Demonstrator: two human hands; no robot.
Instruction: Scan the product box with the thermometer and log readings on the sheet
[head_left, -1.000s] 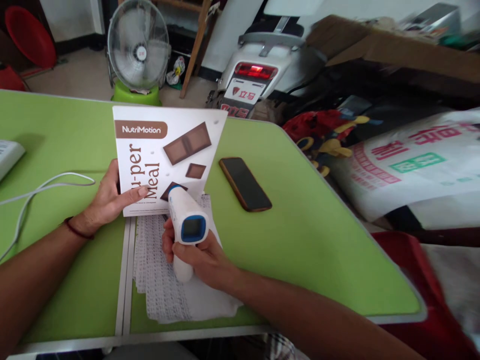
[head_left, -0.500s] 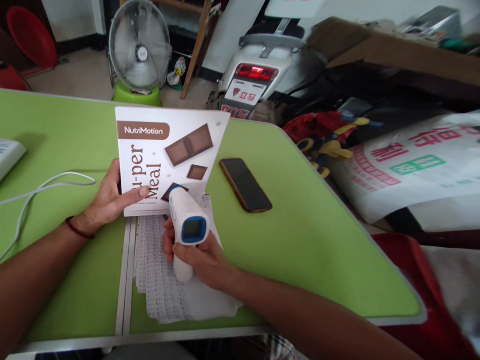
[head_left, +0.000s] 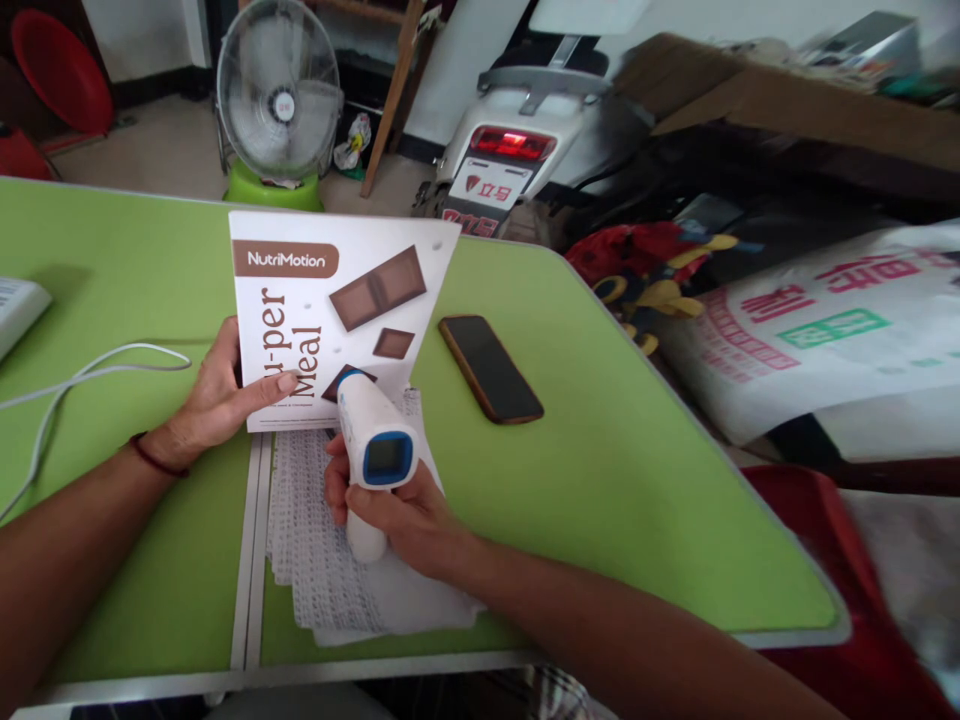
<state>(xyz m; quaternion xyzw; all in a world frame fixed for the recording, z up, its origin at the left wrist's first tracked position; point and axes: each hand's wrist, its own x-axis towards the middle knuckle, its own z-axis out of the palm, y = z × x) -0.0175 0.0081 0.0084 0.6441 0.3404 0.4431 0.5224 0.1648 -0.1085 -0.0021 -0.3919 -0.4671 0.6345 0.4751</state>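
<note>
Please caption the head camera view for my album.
Left hand holds a NutriMotion package; right hand grips a white infrared thermometer over a green table.

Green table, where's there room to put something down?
The green table has its biggest bare patch between the phone, the right forearm and the table's right edge. Another lies beyond the white cable, left of the NutriMotion packet. The middle is crowded: left hand, packet, right hand and white-and-blue gadget bunch close by the papers.
</note>
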